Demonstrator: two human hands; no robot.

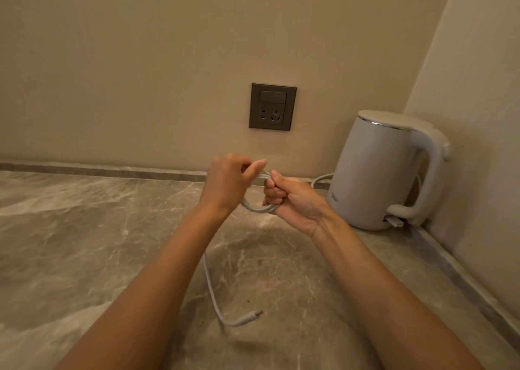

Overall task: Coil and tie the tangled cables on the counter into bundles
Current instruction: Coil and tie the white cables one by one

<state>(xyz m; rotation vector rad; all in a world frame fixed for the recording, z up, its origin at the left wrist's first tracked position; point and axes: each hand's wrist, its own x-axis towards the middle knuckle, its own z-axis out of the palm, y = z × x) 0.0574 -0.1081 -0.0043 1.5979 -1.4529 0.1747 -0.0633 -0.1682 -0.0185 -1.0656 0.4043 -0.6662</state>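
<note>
Risk 1st: the white cable coil is held in mid-air betw. both hands, just above the counter. The loops could spring apart if either grip is eased before a wrap is cinched. The loose tail hangs under the left forearm down to the counter and ends in a small connector (USB-type, prob.). It could be snagged by an arm, or left too short for tying if too much is wound in. A second white cord lies by the electric kettle, near the right hand, and could be caught up in the bundle by mistake.

Pose: the left hand is seen from the back, wrist bent and fingers curled. The coil's top is pinched at the thumb; which strand can't be told. The right hand is turned palm-inward and clenched round the coil's right side, thumb laid on top. Both forearms are stretched fwd and converge at the coil. Tying is judged not yet done.
</note>
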